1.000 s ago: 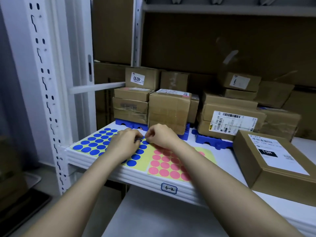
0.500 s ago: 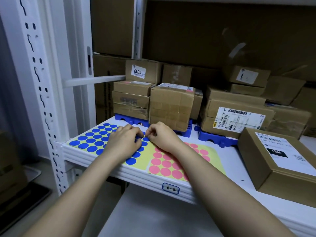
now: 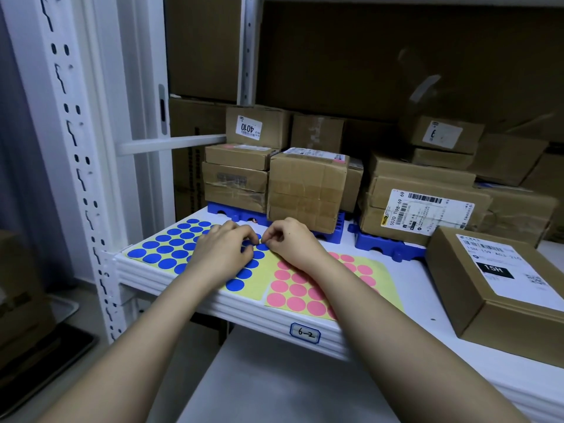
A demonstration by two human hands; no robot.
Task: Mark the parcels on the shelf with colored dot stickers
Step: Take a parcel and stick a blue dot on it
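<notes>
On shelf front, hidden: dots under left hand (image 3: 222, 254)
Blue sticker sheet (image 3: 171, 248): beneath both hands
Right hand (image 3: 290, 242): fingertips pinching a dot's edge
Left fingers: curled, pressing sheet

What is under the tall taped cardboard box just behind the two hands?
The tall taped cardboard box stands on a blue plastic pallet block, which shows at the box's right and below its front edge. How far the block reaches under the box is hidden by the box and the right hand.

Two sticker sheets (image 3: 171, 248), two hands (image 3: 222, 251).
</notes>
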